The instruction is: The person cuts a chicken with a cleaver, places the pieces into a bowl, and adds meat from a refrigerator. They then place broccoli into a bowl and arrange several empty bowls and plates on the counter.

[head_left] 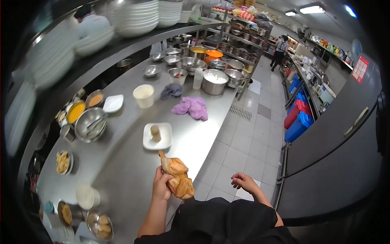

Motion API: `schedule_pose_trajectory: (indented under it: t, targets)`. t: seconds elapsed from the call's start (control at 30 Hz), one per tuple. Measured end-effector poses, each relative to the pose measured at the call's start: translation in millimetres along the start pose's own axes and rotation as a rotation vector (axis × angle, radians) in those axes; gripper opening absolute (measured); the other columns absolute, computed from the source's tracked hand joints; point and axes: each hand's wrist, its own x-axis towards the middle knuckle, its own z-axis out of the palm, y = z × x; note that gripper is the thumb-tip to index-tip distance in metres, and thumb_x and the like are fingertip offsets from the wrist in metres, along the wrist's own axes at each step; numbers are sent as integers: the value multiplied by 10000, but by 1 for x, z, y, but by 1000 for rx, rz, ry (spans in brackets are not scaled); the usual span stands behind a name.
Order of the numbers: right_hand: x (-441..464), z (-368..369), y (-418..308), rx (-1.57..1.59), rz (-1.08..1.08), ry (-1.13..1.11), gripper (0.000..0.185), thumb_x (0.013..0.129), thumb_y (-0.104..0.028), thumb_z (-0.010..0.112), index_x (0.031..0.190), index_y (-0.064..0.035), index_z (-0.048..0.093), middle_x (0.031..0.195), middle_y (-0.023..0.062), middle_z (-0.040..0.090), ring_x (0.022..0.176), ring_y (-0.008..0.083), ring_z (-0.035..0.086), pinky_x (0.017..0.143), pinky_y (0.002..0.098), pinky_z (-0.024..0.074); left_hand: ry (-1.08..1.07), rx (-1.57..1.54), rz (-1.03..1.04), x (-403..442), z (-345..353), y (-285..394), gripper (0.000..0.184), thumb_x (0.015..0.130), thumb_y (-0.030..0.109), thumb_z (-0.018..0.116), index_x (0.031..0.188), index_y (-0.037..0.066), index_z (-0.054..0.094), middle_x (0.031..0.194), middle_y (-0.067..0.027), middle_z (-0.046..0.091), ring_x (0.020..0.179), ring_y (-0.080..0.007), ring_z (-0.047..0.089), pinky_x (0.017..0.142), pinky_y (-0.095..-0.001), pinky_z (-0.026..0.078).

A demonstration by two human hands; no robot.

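Note:
My left hand [162,186] grips a golden-brown roast chicken [177,178] by its side, above the near edge of the steel counter [126,175]. One end of the bird points up and away from me. Just beyond it, a white square dish [163,140] holds a small upright tan-and-brown object [155,133] whose kind I cannot make out. My right hand [243,181] hangs over the tiled floor with nothing in it, its fingers loosely bent and apart.
A purple cloth [191,107] and a dark grey cloth [171,91] lie farther along the counter. Nearby stand a steel pot [215,83], a white tub [144,96] and several metal bowls. Plates are stacked on the left shelf. A grey cabinet [331,171] flanks the aisle; another person [280,51] is farther down.

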Motion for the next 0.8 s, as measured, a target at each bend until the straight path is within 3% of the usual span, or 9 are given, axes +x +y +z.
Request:
schedule_pose_trajectory:
  t: [0.23,0.43,0.57,0.63,0.67,0.73,0.8]
  targets:
    - [118,-113,-55,36,-21,66,232,906,-201,521,1053,-26,559,875,70,644,719,141,619,594,280,499,-65,7,39,131,65,11,495,719,-51,479,1193,20,358,1148,-138,471,1079,-256,502,960,-396,436]
    - [281,-238,-141,-72,-254,223,278,877,-213,560,1095,-41,546,864,61,612,671,139,614,536,281,492,83,55,242,189,92,-2,493,714,-38,469,1195,22,380,1162,-157,478,1084,-285,512,956,-440,443]
    - [422,-332,-207,-532,-398,608,424,829,-291,607,1141,-14,537,925,142,629,726,257,625,676,371,512,266,37,319,213,120,-28,527,712,-35,457,1230,12,370,1170,-164,480,1103,-304,511,950,-455,448]
    - [500,-370,-220,-807,-450,906,541,797,-346,634,1212,-23,504,970,178,637,909,341,629,798,424,494,353,21,357,225,131,-49,533,709,-34,459,1233,10,372,1174,-165,481,1106,-308,512,951,-457,447]
    - [523,-384,-230,-802,-471,872,541,797,-346,634,1212,-23,504,970,178,637,909,341,629,798,424,494,396,4,376,231,138,-57,538,707,-33,461,1236,8,374,1179,-167,482,1108,-312,513,951,-458,447]
    - [562,-407,-246,-972,-125,674,559,769,-340,653,1205,-25,502,1071,222,608,1015,365,589,861,440,470,448,-3,429,242,161,-68,533,708,-31,462,1233,8,379,1181,-166,483,1104,-307,515,953,-454,445]
    - [603,-436,-244,-973,-132,570,543,752,-325,666,1178,-25,511,1087,221,605,1026,359,587,865,434,470,494,-18,479,253,182,-74,528,709,-28,463,1230,7,383,1184,-166,484,1099,-303,518,956,-450,444]
